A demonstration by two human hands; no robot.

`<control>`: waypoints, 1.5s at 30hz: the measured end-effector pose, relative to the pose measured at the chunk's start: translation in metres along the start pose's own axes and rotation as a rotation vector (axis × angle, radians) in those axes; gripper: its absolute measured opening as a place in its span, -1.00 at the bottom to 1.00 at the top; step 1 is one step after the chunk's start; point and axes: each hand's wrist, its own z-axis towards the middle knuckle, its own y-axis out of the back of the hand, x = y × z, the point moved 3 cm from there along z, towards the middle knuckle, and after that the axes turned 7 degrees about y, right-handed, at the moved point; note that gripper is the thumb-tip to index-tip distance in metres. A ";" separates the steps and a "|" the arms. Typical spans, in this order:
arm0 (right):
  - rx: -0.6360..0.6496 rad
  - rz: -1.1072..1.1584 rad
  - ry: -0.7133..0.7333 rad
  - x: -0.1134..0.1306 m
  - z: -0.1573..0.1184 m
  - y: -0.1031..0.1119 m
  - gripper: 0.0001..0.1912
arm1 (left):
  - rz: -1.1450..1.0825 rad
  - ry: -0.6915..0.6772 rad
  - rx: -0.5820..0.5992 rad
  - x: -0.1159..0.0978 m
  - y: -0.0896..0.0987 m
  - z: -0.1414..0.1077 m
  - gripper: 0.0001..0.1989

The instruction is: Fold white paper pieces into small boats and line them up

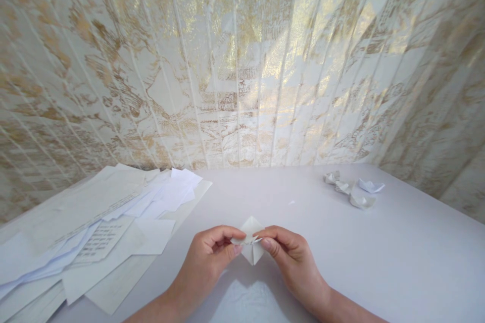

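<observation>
A small folded piece of white paper (253,256), diamond-shaped with a crease down its lower half, is held up between both hands near the front of the table. My left hand (212,252) pinches its left side between thumb and forefinger. On the opposite side, my right hand (291,252) grips the paper with thumb and forefinger. A raised fold runs across the middle between the fingertips. The fingers cover the paper's left and right corners.
Loose sheets of paper (151,234), some printed, lie overlapping on the left of the white table (379,252). Several folded paper shapes, among them a paper boat (371,186), sit at the back right. A tiny paper scrap (291,202) lies mid-table. A patterned wall (242,86) stands behind.
</observation>
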 end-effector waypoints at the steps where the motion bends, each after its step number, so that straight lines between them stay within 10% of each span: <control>1: -0.023 0.011 -0.005 -0.002 -0.001 0.000 -0.82 | 0.002 -0.006 -0.017 0.000 0.000 0.000 -0.90; 14: -0.148 0.127 -0.036 -0.007 0.001 0.003 -0.87 | 0.074 -0.106 -0.144 -0.004 0.007 0.000 -0.97; 45: -0.168 -0.016 0.017 0.000 0.001 -0.003 -0.76 | -0.208 -0.090 0.003 0.004 -0.008 -0.002 -0.71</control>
